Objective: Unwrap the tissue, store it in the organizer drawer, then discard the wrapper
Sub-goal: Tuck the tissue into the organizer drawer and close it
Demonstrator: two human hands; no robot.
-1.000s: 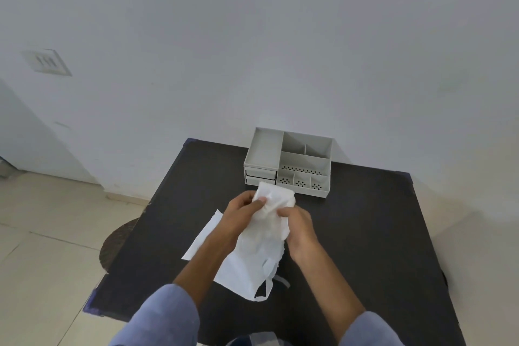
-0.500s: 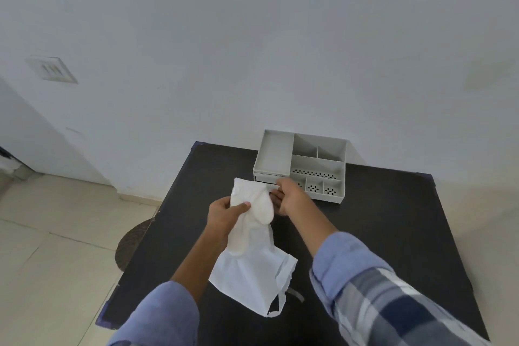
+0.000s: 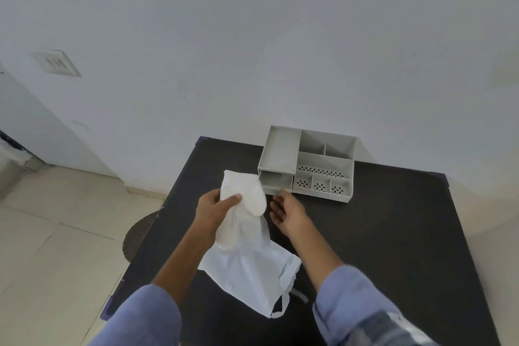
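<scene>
a plain pale wall with a switch plate rises behind a black table, tiled floor to the left. a grey organizer sits at the table's far edge by the wall – its open top compartments look empty, and its lower-left drawer stands pulled out. the left hand grips the white tissue, fingers curled round it, held up just in front of the drawer and partly hiding it. the right hand is open and empty, fingertips near the drawer front. a white wrapper lies flat beneath – no writing legible.
</scene>
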